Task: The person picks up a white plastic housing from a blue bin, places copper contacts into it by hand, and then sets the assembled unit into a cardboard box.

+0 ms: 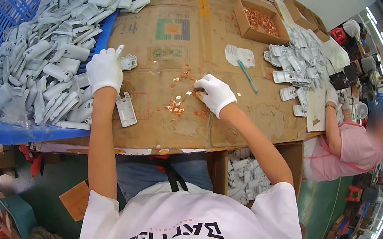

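Observation:
My left hand (105, 69), in a white glove, is at the inner edge of the blue basket. Its fingers are curled and closed at the end of a small grey plastic casing (129, 62). Another long grey casing (126, 110) lies on the cardboard just below it. My right hand (216, 94), also gloved, is bent down over the table with its fingers drawn together. Small copper-coloured metal pieces (174, 107) are scattered beside and under its fingertips. What those fingertips hold, if anything, is too small to make out.
A blue basket (28, 132) heaped with grey casings fills the left. Far right are a cardboard box (251, 32) of copper pieces, a paper scrap (239, 56), a teal pen (248, 76) and piled casings (297, 61). Co-workers' hands show at the far edge and right.

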{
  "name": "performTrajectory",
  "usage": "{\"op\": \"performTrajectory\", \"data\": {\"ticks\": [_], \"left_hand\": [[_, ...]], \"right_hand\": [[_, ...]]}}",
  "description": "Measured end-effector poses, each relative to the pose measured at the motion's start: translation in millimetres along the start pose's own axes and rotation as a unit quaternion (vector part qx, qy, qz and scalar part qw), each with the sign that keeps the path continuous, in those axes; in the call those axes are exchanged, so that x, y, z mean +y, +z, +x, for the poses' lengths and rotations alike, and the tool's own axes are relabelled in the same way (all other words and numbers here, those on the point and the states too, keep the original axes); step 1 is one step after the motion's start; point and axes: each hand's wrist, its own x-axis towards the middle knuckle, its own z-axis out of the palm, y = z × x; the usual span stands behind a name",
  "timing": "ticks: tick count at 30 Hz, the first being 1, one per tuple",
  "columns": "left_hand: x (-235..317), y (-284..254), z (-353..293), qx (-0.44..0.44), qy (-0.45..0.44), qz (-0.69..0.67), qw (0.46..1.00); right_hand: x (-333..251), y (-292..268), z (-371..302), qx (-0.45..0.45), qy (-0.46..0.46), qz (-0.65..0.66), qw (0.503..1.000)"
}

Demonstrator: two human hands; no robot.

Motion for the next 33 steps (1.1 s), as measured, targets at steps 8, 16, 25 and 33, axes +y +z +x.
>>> {"op": "performTrajectory", "data": {"ticks": [8,16,25,33], "left_hand": [[27,-36,-57,-0.054,-0.078,-0.339,0.936],[39,-36,-138,-0.250,-0.045,-0.646,0.720],[39,-31,-180,-0.297,-0.058,-0.626,0.719],[39,-3,-204,-0.284,-0.069,-0.682,0.670]], "right_hand": [[-28,7,5,0.030,0.189,-0.065,0.979],[-35,15,16,0.044,0.196,-0.089,0.975],[-50,11,20,0.001,0.252,-0.074,0.965],[-50,20,32,-0.067,0.243,-0.121,0.960]]}}
